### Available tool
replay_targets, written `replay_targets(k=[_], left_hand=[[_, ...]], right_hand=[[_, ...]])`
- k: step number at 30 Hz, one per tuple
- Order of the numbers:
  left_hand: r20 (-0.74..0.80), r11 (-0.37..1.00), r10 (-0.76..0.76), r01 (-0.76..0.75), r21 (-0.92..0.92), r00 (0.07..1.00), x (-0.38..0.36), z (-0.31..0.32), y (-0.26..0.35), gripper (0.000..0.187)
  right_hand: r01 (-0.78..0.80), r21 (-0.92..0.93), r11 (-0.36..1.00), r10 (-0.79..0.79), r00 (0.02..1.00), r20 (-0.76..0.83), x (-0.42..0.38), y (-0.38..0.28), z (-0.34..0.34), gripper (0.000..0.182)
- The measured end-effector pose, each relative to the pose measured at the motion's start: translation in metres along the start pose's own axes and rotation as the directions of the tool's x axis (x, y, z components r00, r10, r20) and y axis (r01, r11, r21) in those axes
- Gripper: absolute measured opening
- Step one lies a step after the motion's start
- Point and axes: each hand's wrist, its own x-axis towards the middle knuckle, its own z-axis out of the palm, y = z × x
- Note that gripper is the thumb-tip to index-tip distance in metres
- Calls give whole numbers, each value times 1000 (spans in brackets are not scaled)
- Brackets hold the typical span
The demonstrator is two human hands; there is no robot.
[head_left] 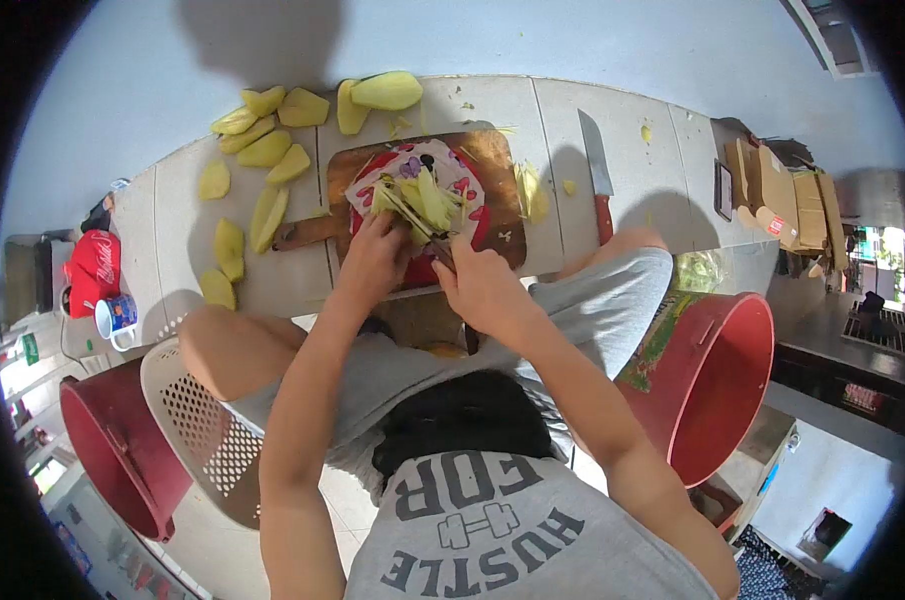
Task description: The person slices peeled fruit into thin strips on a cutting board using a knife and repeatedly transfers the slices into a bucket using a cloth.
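Note:
My left hand is closed, its fingers curled against pale yellow-green fruit strips, so part of what it grips is hidden. My right hand is wrapped round the dark handle of a small knife, whose blade is hard to make out among the strips. Under both hands lies a patterned red-and-white cloth, spread over a wooden cutting board with its handle to the left. Several peeled yellow-green fruit pieces, possibly green mango, are scattered left of the board.
A large knife with a red handle rests on the tiled counter. Cut strips lie right of the board. Below the counter are a red bucket, a white perforated basket and another red bin. A mug stands left.

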Motion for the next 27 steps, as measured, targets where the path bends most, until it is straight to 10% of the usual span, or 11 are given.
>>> replay_targets(k=[27], left_hand=[[-36, 999, 45, -44, 28, 998, -5, 3, -2, 25]], right_hand=[[14, -13, 1000, -14, 999, -31, -9, -7, 4, 31]])
